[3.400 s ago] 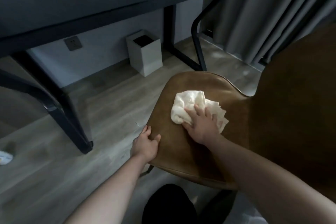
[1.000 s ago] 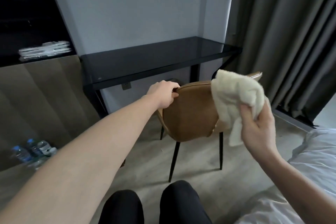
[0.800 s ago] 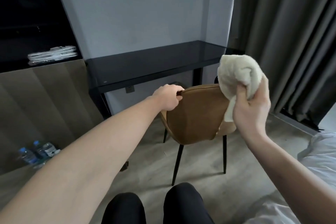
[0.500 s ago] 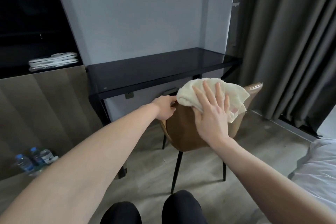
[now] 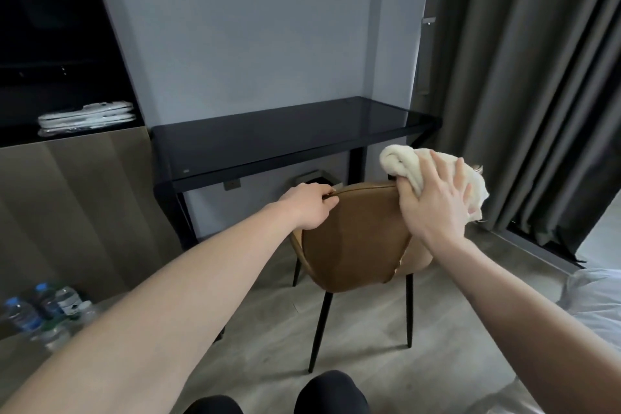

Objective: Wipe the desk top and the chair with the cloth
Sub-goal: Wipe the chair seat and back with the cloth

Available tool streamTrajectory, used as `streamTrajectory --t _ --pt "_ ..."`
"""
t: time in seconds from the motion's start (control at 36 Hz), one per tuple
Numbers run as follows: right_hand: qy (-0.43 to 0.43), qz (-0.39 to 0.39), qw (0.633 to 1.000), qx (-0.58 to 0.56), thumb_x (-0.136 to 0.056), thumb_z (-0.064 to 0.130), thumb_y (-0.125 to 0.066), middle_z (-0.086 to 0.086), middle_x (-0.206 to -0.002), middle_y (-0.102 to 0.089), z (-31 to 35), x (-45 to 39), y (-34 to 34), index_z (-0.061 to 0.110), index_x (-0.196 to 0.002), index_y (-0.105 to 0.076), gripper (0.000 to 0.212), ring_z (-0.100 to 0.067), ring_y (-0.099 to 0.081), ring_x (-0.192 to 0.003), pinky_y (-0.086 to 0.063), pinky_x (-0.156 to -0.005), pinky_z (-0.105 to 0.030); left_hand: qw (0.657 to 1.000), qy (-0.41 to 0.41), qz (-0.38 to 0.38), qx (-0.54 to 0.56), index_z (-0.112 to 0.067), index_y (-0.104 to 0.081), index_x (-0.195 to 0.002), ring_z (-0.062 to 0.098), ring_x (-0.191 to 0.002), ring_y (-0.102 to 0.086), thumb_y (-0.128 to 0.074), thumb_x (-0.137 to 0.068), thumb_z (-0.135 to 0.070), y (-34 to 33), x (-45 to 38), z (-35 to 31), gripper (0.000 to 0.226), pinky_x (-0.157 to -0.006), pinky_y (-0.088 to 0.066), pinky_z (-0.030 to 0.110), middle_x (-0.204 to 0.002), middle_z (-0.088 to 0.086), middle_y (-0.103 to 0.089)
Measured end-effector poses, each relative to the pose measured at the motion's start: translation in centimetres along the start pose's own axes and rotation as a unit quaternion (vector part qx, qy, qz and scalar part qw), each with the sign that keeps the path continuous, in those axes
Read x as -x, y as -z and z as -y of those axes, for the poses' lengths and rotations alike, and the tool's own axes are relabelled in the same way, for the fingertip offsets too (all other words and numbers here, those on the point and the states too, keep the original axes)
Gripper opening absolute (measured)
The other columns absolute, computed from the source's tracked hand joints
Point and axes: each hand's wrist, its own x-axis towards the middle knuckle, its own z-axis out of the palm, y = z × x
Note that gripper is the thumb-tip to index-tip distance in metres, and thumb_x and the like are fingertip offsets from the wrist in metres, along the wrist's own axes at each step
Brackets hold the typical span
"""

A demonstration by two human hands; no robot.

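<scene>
With left hand [image 5: 307, 207] gripping the chair [image 5: 356, 239] back's top edge at 9 o'clock, I keep my right hand [image 5: 433, 203] spread flat, pressing the cloth [image 5: 403, 163] at 3 o'clock, and should sweep firmly along the rim.

A cream cloth [image 5: 408, 163], bunched and rumpled, lies draped over the top right corner of the backrest of a brown chair [image 5: 356, 239] on thin black legs, upright on the floor. Beyond it stands the black glossy table [image 5: 279, 138], against the wall.
</scene>
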Motion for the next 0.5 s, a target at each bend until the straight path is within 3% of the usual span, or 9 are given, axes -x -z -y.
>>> streamTrajectory --t 0.11,0.22,0.36,0.5 --pt "0.070 0.035 0.997 0.028 -0.098 0.056 -0.037 0.013 -0.164 -0.018 1.7 2.5 -0.9 0.046 -0.151 -0.027 0.055 -0.031 0.006 -0.154 0.003 -0.120 -0.063 0.997 -0.019 0.050 0.056 -0.032 -0.037 -0.154 0.026 -0.134 -0.049 -0.034 -0.107 -0.045 0.4 -0.3 -0.7 0.049 -0.107 -0.041 0.036 -0.151 0.000 -0.049" --pt "0.125 0.046 0.990 0.033 -0.100 0.064 -0.034 0.011 -0.166 -0.014 1.0 3.0 -1.0 0.046 -0.154 -0.025 0.058 -0.031 0.009 -0.154 0.003 -0.120 -0.064 0.987 -0.054 0.048 0.145 -0.033 -0.036 -0.152 0.022 -0.133 -0.049 -0.036 -0.109 -0.039 -0.8 -0.1 -1.2 0.043 -0.100 -0.037 0.029 -0.146 -0.003 -0.052" --pt "0.137 0.008 0.990 0.021 -0.102 0.052 -0.041 0.011 -0.161 -0.027 -2.8 0.9 -0.7 0.041 -0.151 -0.034 0.050 -0.033 -0.010 -0.153 -0.011 -0.119 -0.063 0.987 -0.060 0.005 0.147 -0.035 -0.049 -0.135 0.016 -0.106 -0.062 -0.038 -0.108 -0.042 -2.0 -0.8 -0.4 0.030 -0.096 -0.052 0.043 -0.120 -0.007 -0.065" --pt "0.124 -0.060 0.989 -0.054 -0.104 0.039 -0.036 0.002 -0.154 -0.040 -6.4 -2.0 -0.1 0.025 -0.147 -0.045 0.046 -0.028 -0.028 -0.148 -0.016 -0.123 -0.050 0.989 -0.059 -0.008 0.133 -0.038 -0.050 -0.135 0.020 -0.108 -0.060 -0.039 -0.108 -0.042 -2.0 -1.4 -0.5 0.030 -0.094 -0.050 0.040 -0.123 -0.007 -0.064"
